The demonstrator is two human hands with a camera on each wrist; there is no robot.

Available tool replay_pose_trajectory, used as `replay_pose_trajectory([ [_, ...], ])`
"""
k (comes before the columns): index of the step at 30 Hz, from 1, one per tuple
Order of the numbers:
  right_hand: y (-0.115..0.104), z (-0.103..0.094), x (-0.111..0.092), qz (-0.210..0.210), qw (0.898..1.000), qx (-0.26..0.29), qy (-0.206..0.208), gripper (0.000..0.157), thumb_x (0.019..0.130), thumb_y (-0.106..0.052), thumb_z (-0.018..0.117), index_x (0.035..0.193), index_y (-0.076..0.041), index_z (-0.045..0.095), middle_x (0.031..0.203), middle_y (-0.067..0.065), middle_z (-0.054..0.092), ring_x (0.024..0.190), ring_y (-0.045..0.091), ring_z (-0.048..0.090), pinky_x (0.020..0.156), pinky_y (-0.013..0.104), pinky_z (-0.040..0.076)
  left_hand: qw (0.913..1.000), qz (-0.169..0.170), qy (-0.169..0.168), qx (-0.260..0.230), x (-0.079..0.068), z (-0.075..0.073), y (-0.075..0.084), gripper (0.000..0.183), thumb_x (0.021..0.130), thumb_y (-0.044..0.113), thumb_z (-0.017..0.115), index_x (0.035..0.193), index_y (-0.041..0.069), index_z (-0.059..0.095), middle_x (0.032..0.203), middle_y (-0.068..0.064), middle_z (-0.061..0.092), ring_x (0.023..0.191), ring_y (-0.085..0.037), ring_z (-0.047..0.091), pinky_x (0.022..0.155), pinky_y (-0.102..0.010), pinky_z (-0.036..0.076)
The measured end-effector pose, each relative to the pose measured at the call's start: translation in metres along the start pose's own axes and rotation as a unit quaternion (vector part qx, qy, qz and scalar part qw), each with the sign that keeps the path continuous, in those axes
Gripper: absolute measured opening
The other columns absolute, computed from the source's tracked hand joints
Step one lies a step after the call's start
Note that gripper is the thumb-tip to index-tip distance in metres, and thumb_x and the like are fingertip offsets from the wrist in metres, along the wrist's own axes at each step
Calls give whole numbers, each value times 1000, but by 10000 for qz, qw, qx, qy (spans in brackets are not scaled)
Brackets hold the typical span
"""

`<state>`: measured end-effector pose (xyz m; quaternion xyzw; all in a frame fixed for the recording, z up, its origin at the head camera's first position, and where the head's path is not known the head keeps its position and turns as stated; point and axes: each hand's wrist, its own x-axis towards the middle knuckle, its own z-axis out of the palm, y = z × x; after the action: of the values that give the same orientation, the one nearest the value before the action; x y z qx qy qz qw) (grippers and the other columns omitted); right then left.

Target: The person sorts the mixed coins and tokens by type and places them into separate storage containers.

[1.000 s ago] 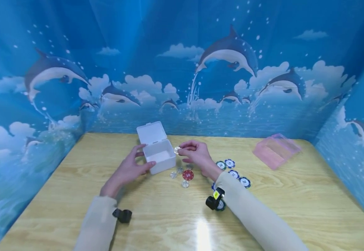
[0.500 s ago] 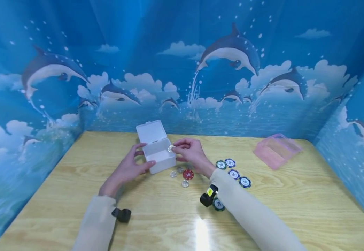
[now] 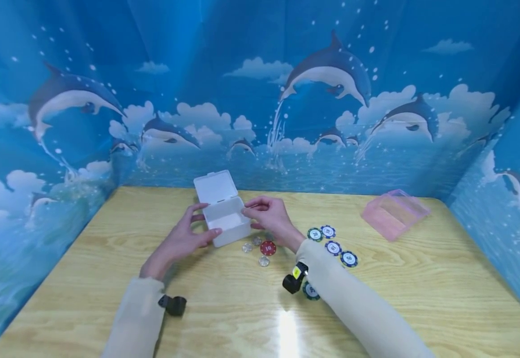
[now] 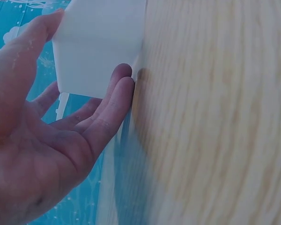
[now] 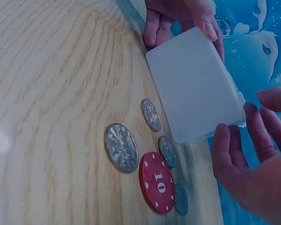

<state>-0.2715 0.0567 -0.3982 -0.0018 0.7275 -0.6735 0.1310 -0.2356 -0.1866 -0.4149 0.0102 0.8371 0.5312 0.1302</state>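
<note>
Wooden table (image 3: 224, 308); white box (image 3: 235, 234) between left fingers (image 4: 113, 110) and right fingers (image 5: 224, 152).

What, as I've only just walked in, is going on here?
A person's left grip holds a white box, its lid open. The right grip is at the box's right rim; whether it holds anything is hard to tell. Silver coins and a red chip marked 10 lie on the wooden table beside the box, with green chips and blue chips farther right.

Box (image 4: 100, 44) cropped, left-wrist view; nearest chip (image 3: 310, 291) part-hidden
</note>
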Motion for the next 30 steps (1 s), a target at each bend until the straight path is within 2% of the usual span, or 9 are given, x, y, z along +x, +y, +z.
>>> replay_pose_trajectory([
  [5, 0, -1, 0, 30, 10000, 62, -46, 27, 91, -13, 76, 117, -7, 71, 110, 10, 71, 114, 33, 68, 85, 39, 64, 10000, -49, 12, 23, 1, 1, 0, 97, 89, 43, 78, 162, 24, 17, 163, -21, 32, 131, -41, 58, 94, -40, 61],
  [14, 1, -4, 0, 4, 9996, 176, -218, 31, 92, -13, 76, 121, -6, 69, 112, 10, 67, 114, 34, 66, 87, 40, 63, 10000, -81, 28, 37, 1, 0, 0, 96, 90, 43, 78, 162, 24, 17, 163, -21, 32, 129, -40, 60, 92, -39, 61],
  [20, 1, -10, -2, -115, 9993, 35, -363, 36, 93, -14, 75, 127, -5, 66, 121, 12, 65, 111, 27, 67, 91, 43, 62, 10000, -32, -15, 13, 1, -1, 0, 97, 90, 43, 78, 162, 24, 17, 163, -21, 31, 129, -41, 60, 92, -39, 61],
  [26, 1, -17, -3, -282, 9983, -160, -483, 38, 94, -14, 74, 129, -2, 65, 120, 12, 67, 107, 24, 68, 92, 44, 62, 10000, 6, -23, 32, 1, -1, 2, 98, 89, 43, 78, 162, 23, 16, 163, -22, 32, 128, -41, 60, 92, -39, 61],
  [30, 0, -21, -7, -354, 9973, -321, -564, 37, 92, -14, 76, 126, -4, 66, 121, 12, 69, 105, 21, 69, 94, 46, 61, 10000, -12, -2, 88, 1, -1, 2, 97, 90, 43, 78, 162, 23, 17, 163, -22, 32, 127, -40, 61, 91, -38, 62],
])
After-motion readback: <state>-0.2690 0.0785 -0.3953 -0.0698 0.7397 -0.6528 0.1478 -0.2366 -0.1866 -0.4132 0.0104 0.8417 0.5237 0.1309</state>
